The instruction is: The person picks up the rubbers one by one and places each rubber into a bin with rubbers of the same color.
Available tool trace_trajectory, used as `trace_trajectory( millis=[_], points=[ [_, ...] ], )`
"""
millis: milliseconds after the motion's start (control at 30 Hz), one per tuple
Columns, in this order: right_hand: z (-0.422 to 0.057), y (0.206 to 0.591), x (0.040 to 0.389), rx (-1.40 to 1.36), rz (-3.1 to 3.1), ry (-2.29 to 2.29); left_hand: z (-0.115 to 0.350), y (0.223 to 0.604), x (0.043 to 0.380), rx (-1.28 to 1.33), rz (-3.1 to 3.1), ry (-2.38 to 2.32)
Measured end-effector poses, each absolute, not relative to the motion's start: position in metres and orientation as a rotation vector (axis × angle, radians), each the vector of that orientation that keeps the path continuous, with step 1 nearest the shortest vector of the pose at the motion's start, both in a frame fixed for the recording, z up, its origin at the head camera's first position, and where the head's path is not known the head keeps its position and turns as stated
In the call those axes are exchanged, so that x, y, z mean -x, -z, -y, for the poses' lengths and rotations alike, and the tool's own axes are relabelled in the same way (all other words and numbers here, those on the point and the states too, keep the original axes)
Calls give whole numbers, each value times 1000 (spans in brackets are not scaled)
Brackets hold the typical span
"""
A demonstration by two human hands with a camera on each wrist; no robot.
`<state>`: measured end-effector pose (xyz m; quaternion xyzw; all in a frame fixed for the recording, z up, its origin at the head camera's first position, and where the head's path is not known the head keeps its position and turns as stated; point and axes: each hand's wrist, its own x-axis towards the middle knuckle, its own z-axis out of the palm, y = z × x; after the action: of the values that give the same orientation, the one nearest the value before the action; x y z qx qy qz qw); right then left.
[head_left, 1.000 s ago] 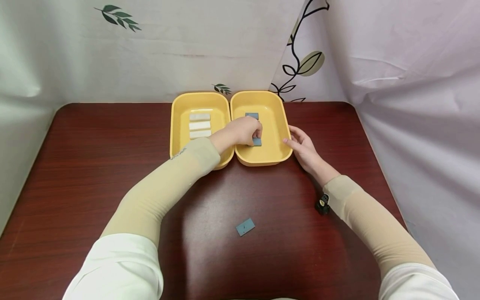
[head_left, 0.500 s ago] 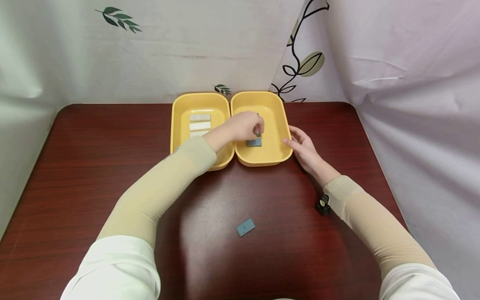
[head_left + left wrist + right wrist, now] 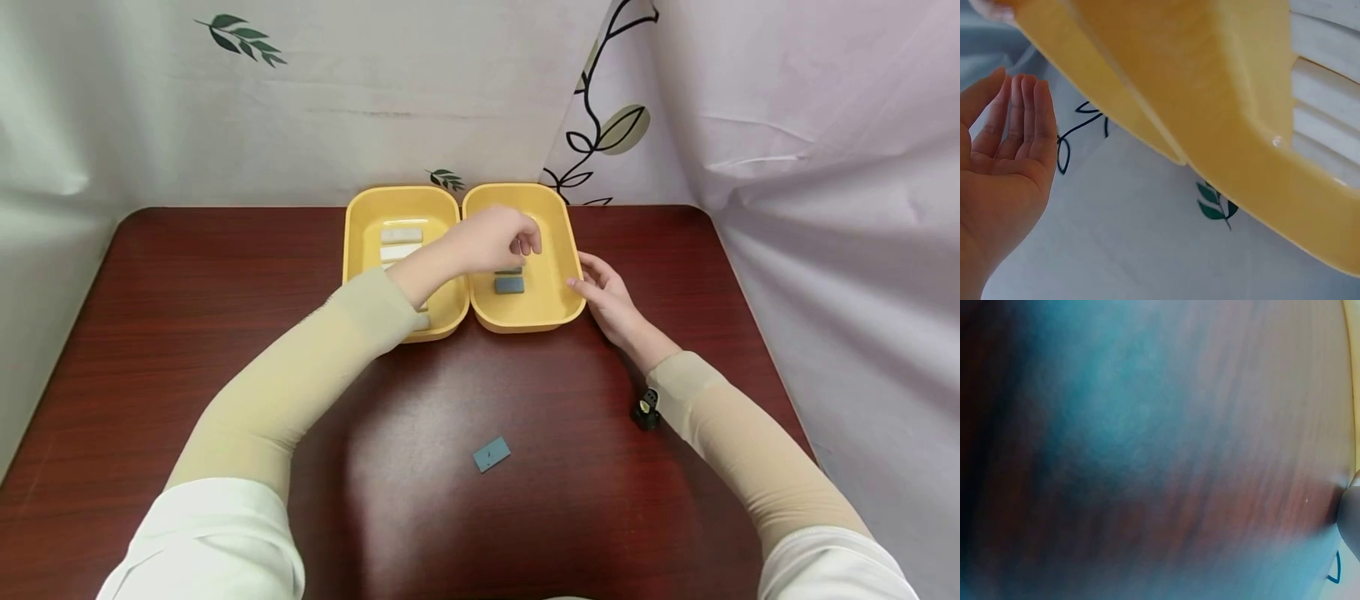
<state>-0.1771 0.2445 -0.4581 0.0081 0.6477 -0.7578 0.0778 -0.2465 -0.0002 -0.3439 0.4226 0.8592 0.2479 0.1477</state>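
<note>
My left hand (image 3: 491, 237) hovers above the right yellow bin (image 3: 542, 292), palm down, its loosely bent fingers holding nothing. The left wrist view shows that same hand (image 3: 1016, 150) with a bare palm. Below it in the bin lie blue-grey rectangular tiles (image 3: 509, 286), partly covered by the hand. My right hand (image 3: 611, 304) holds the bin's right side, thumb at the rim and fingers along the outer wall. White tiles (image 3: 402, 236) lie in a row in the left yellow bin (image 3: 362, 229), partly hidden by my left forearm. Blur fills most of the right wrist view.
One blue-grey tile (image 3: 491, 454) lies on the dark red wooden table (image 3: 570, 500), nearer to me. A small black object (image 3: 645, 410) sits by my right sleeve. White curtains (image 3: 337, 100) with leaf prints hang behind the bins and at both sides.
My left hand has lifted off the blue-grey tiles and moved slightly away and to the right, uncovering the nearest tile. The right hand stays at the bin's side.
</note>
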Motion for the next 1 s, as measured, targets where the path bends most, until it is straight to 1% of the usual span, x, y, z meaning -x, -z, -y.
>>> trace_trajectory(
  millis=[300,1000],
  points=[
    [-245,458,177,-19,-1932,2270,20,337,231,-1215,-2464,-819],
    [-244,455,175,-40,-1938,2263,50,364,175,-1233,-2411,-855]
  ],
)
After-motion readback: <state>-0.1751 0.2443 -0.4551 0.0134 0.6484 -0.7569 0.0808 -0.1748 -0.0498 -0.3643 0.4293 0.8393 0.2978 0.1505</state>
